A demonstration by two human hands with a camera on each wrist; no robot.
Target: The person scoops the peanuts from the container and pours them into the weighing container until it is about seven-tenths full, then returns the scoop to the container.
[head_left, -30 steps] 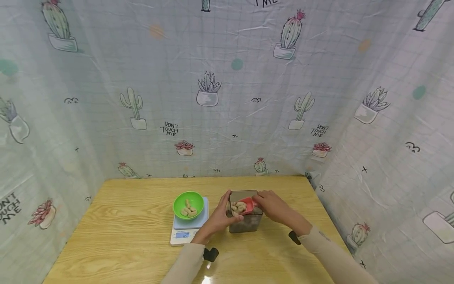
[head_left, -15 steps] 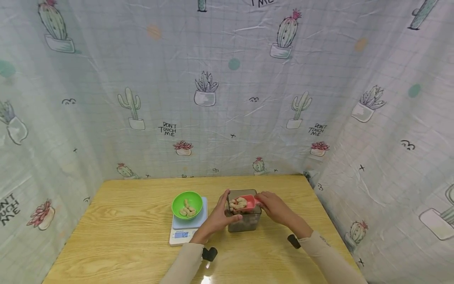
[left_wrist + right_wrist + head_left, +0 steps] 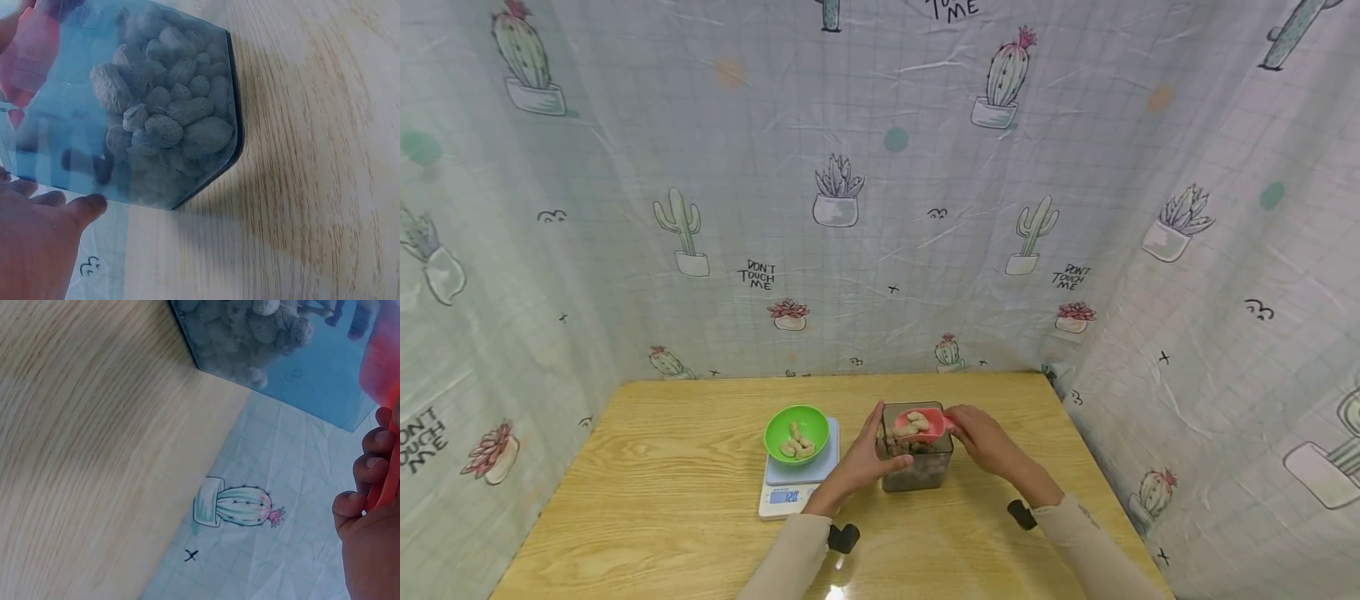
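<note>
My left hand (image 3: pixel 859 463) steadies a see-through grey plastic container (image 3: pixel 916 477), thumb at the front wall and fingers along the left side. Unshelled peanuts (image 3: pixel 181 112) fill its lower part, as the left wrist view shows through the wall. My right hand (image 3: pixel 983 437) grips the handle of a red scoop (image 3: pixel 936 423), fingers curled round it in the right wrist view. The scoop is at the container's mouth, level, with several peanuts (image 3: pixel 914 422) in it. To the left, a green bowl (image 3: pixel 808 413) with several peanuts sits on a kitchen scale (image 3: pixel 775 510).
The scale's display (image 3: pixel 786 497) seems to read 120. All stands on a wood-grain table (image 3: pixel 662 483). A cactus-print curtain (image 3: pixel 880 242) hangs behind the table and at both sides.
The scoop has come up from among the peanuts in the container and levelled out, with peanuts lying in it. My left hand stays at the container; bowl and scale have not moved.
</note>
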